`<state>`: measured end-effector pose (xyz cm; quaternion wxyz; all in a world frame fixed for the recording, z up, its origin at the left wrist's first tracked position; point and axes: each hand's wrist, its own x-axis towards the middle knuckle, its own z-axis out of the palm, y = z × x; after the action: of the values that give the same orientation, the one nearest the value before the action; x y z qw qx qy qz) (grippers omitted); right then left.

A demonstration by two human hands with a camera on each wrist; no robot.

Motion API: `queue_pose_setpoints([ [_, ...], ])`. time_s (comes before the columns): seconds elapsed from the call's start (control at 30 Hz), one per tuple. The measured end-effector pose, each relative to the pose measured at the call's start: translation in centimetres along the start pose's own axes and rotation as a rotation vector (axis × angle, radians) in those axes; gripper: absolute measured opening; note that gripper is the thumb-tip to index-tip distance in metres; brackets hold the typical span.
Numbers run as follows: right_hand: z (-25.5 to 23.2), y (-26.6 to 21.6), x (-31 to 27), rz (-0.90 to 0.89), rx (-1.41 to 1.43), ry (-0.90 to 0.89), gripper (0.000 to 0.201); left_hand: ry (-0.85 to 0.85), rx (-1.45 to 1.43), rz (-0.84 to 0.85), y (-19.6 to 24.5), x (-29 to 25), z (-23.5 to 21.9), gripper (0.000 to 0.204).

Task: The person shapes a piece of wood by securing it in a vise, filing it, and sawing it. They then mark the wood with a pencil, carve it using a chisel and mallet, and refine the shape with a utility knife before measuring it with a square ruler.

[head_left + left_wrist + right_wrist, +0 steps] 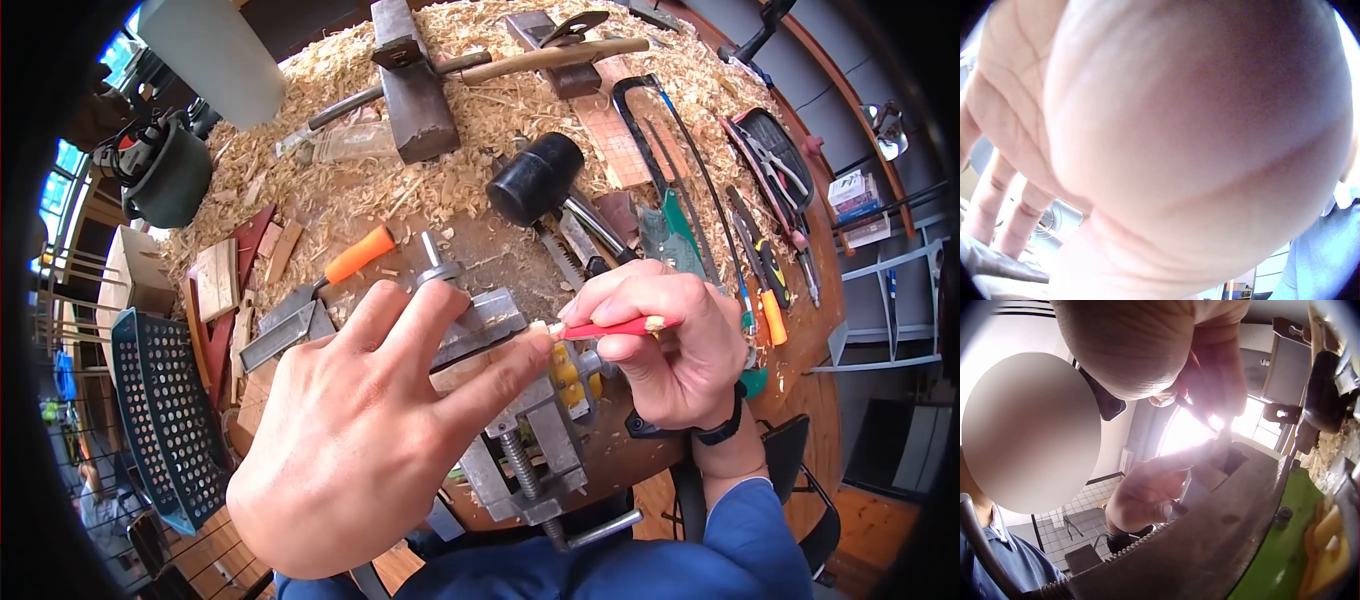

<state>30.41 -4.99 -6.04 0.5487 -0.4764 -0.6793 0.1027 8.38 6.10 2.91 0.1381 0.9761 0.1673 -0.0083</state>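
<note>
My right hand (pixel 675 345) pinches a red pencil (pixel 610 329), its tip at the end of a pale wood piece (pixel 462 374) in a metal bench vise (pixel 520 425). My left hand (pixel 350 430) lies back up over the vise. One finger stretches along the wood right up to the pencil tip, and other fingers reach down past the far jaw. Their straight lengths show in the left wrist view, beyond the palm (pixel 1016 94). From the right wrist view, the left hand (pixel 1141 494) lies at the wood, close by the vise (pixel 1210 531). Much of the wood is hidden.
Beyond the vise lie a black mallet (pixel 540 178), an orange-handled chisel (pixel 360 255) and a wooden plane (pixel 415 100) among wood shavings (pixel 340 205). A bow saw (pixel 640 100) and several hand tools lie to the right. A perforated basket (pixel 175 420) stands at the left.
</note>
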Motion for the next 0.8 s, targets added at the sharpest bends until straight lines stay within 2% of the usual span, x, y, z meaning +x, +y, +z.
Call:
queue_pose_setpoints([
  [0.23, -0.31, -0.69, 0.16, 0.070, -0.039, -0.061, 0.026, -0.004, 0.032, -0.021, 0.25, 0.02, -0.03, 0.072],
  [0.8, -0.14, -0.62, 0.24, 0.050, -0.041, -0.043, 0.024, 0.018, 0.051, -0.031, 0.36, -0.05, 0.08, 0.068],
])
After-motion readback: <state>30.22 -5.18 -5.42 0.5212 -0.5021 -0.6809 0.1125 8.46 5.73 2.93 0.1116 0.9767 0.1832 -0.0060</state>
